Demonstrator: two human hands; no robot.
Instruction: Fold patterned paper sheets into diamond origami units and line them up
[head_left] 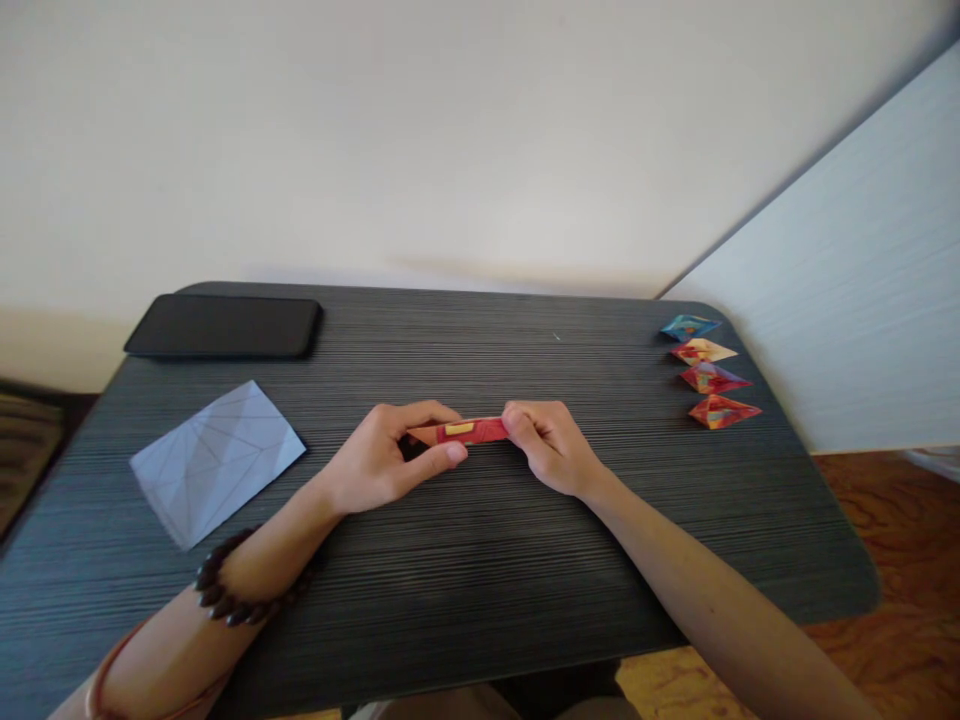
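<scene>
Between my two hands, near the middle of the dark table, is a narrow folded paper piece, red with a yellow patch and a pointed orange left end. My left hand grips its left part, thumb along the near side and fingers behind. At the other end, my right hand pinches the paper between thumb and curled fingers. Both hands are closed on it. The fingers behind the paper are partly hidden.
A creased pale sheet lies left of my left forearm. Behind it rests a black phone-like slab. Several folded paper pieces form a column at the right edge of the table. A wall rises behind.
</scene>
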